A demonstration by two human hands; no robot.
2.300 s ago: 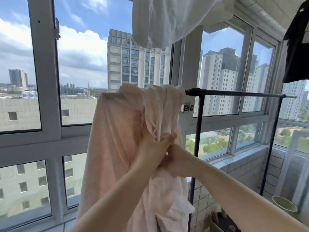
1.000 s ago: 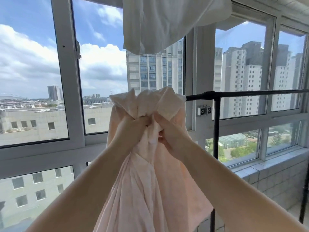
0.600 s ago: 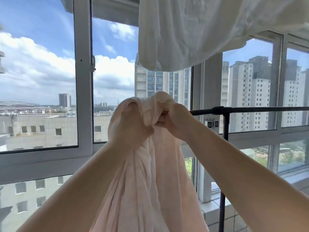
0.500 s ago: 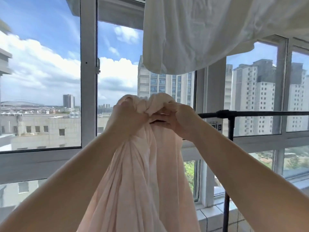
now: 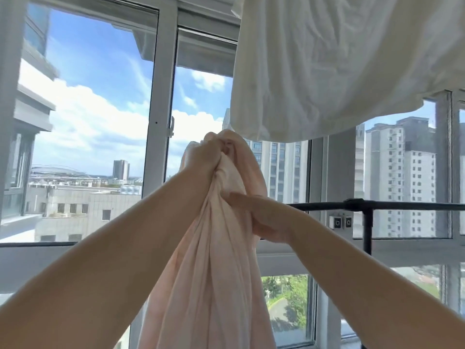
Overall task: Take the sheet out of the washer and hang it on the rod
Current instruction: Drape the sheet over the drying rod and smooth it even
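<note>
A white cloth [image 5: 339, 66] hangs across the upper right of the frame, creased, its lower edge sagging in a curve. Behind it runs a wall of windows with white frames [image 5: 161, 102]; a small window handle [image 5: 172, 126] sits on the upright near the centre. Two small square fittings [image 5: 342, 222] are fixed side by side on a wide upright at right of centre. Through the glass, blue sky with white clouds [image 5: 83, 109] fills the left half. Tall pale apartment towers [image 5: 400, 172] stand at right, low grey buildings [image 5: 83, 210] at lower left, and green trees [image 5: 289, 290] show at the bottom.
</note>
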